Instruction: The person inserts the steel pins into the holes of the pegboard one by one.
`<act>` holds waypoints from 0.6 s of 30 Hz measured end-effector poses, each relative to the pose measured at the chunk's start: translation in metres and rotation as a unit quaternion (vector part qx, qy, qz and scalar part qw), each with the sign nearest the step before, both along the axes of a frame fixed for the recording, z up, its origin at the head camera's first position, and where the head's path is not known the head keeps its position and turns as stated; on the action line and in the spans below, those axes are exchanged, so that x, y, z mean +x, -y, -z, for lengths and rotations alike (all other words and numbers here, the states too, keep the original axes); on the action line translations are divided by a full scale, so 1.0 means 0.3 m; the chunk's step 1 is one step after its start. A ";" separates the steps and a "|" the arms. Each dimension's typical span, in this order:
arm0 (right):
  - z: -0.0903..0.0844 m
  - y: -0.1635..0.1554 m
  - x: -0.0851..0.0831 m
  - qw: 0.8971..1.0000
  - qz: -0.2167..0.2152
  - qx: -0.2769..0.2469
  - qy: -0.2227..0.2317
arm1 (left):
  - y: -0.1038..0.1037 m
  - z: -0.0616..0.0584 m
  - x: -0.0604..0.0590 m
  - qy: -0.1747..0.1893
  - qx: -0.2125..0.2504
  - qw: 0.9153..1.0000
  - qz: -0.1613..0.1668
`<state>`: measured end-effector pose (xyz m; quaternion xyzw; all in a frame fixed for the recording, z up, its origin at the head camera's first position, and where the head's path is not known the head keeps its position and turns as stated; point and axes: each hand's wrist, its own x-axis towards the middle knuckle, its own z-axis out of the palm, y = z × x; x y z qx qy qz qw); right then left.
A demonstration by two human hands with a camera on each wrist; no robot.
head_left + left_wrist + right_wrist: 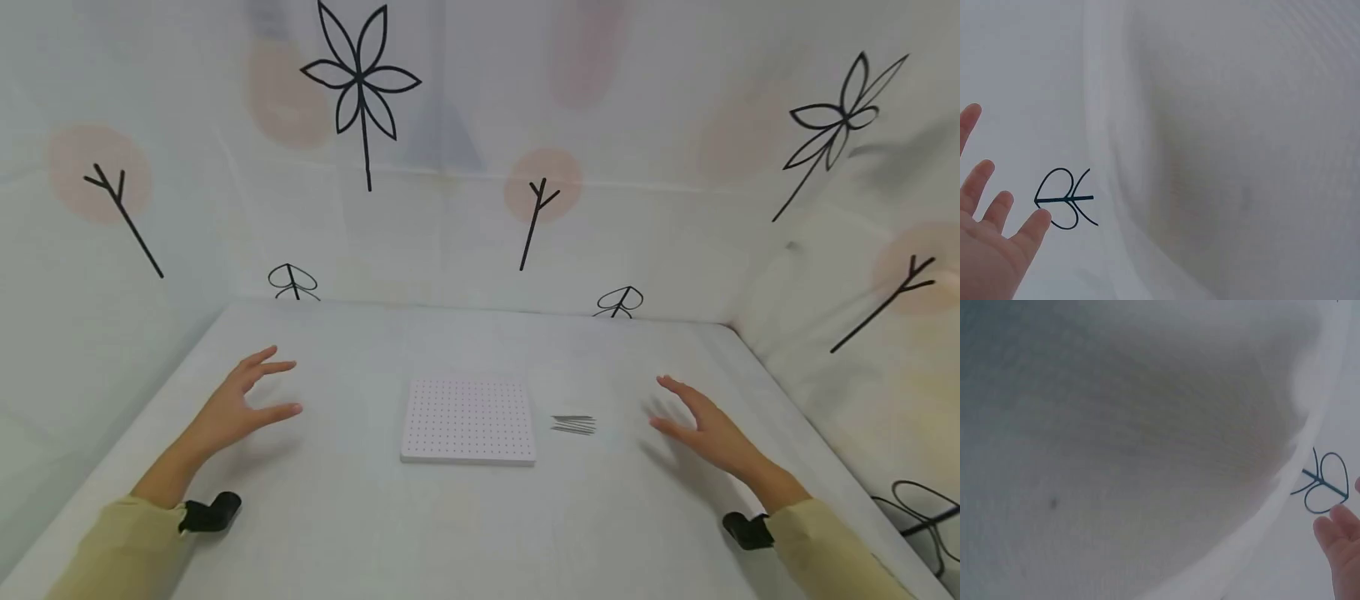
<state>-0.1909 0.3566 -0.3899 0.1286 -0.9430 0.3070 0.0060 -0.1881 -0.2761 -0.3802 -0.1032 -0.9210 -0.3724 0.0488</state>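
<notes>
A white square board dotted with small holes lies flat in the middle of the white table. Just to its right lies a small bundle of thin dark pins. My left hand hovers open to the left of the board, fingers spread, holding nothing. My right hand hovers open to the right of the pins, fingers straight, also holding nothing. In the left wrist view my left hand's spread fingers show against the white wall. In the right wrist view only a fingertip of my right hand shows at the edge.
White fabric walls with black flower and twig drawings close in the table at the back, left and right. Black wrist cameras sit on both yellow sleeves.
</notes>
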 end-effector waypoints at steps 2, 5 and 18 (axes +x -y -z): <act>0.004 0.011 -0.006 1.000 -0.003 0.008 -0.006 | -0.009 0.001 -0.003 0.001 0.009 1.000 0.007; 0.010 0.027 -0.014 1.000 -0.009 0.013 -0.016 | -0.023 0.007 -0.009 -0.003 0.026 1.000 0.017; 0.029 0.072 -0.032 0.997 -0.049 0.000 -0.060 | -0.091 0.026 -0.039 0.000 0.053 0.998 0.036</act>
